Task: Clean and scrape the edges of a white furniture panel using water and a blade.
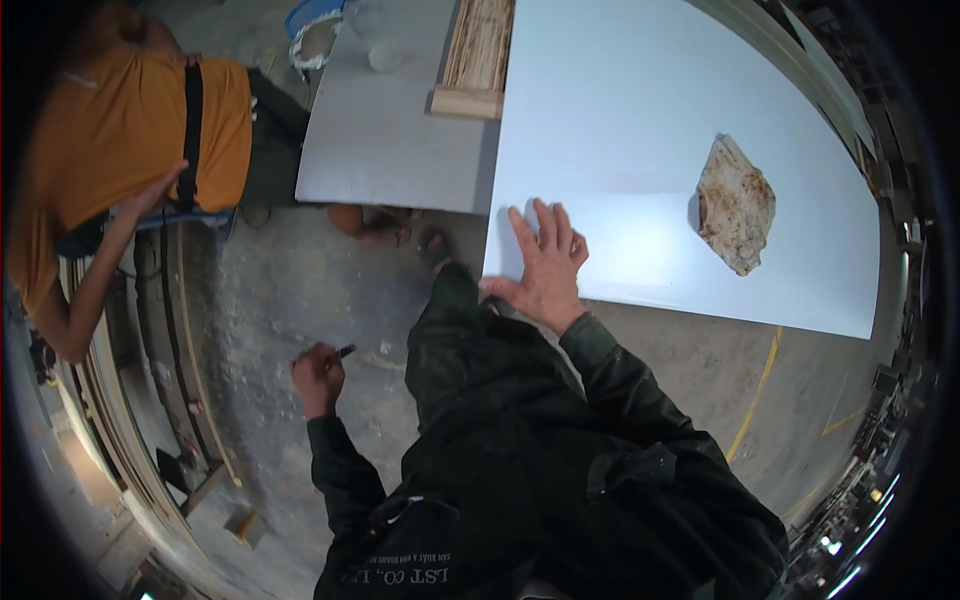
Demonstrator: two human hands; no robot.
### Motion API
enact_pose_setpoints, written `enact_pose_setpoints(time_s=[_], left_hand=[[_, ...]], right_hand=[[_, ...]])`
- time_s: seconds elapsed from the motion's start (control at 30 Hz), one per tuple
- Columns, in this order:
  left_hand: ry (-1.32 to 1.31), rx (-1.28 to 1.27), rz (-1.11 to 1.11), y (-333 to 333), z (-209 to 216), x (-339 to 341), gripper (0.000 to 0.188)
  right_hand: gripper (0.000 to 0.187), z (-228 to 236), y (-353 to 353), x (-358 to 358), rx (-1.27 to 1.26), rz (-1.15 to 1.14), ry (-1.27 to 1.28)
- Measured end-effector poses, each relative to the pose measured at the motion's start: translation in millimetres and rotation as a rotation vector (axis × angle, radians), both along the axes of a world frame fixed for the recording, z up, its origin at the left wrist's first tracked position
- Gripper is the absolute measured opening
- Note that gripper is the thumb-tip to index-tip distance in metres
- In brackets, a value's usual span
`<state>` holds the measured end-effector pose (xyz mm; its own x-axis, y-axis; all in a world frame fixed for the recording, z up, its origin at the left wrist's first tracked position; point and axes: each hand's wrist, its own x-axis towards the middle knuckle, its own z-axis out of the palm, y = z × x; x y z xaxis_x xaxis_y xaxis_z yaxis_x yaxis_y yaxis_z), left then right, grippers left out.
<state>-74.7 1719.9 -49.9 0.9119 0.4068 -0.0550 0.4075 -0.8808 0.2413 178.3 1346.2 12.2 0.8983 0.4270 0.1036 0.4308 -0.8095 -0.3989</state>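
My left hand [318, 378] hangs over the floor at my left side, its fingers closed around a short black pen-like thing [346, 351]; its exact kind does not show. My right hand [548, 270] rests palm down at the near left corner of a large white board [620, 120], fingers spread, with nothing in it. On the board, well to the right of that hand, lies a rough, flat, brown-and-white piece [737, 205] that looks like stone.
A lower grey table [395, 150] adjoins the board on the left, bearing a clear cup [384, 57] and a pale wooden panel [480, 50]. A blue-and-white bucket [315, 35] stands behind. Far left, a person in an orange shirt [130, 140] is beside long stacked boards [160, 330].
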Motion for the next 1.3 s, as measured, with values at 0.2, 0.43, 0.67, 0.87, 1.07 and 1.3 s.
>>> enact_pose_setpoints(time_s=[0.2,0.43,0.67,0.87,1.07,1.3], left_hand=[[-0.013,-0.105,-0.016,13,-6,32,0.004],[0.025,-0.206,-0.165,31,-4,91,0.004],[-0.067,-0.54,-0.275,62,29,129,0.007],[-0.009,-1.224,-0.336,77,58,144,0.01],[-0.011,-1.397,-0.435,75,108,171,0.02],[0.047,-1.59,-0.429,87,98,163,0.017]], right_hand=[[0.099,5,-5,-3,-0.105,0.089,-0.027],[0.085,-3,62,-10,-0.141,-0.102,-0.094],[0.078,-14,110,67,-0.263,-0.281,-0.151],[0.066,40,182,-23,0.349,0.13,0.385],[0.026,69,222,-54,0.505,-0.016,1.035],[0.021,44,185,-79,0.655,0.032,1.147]])
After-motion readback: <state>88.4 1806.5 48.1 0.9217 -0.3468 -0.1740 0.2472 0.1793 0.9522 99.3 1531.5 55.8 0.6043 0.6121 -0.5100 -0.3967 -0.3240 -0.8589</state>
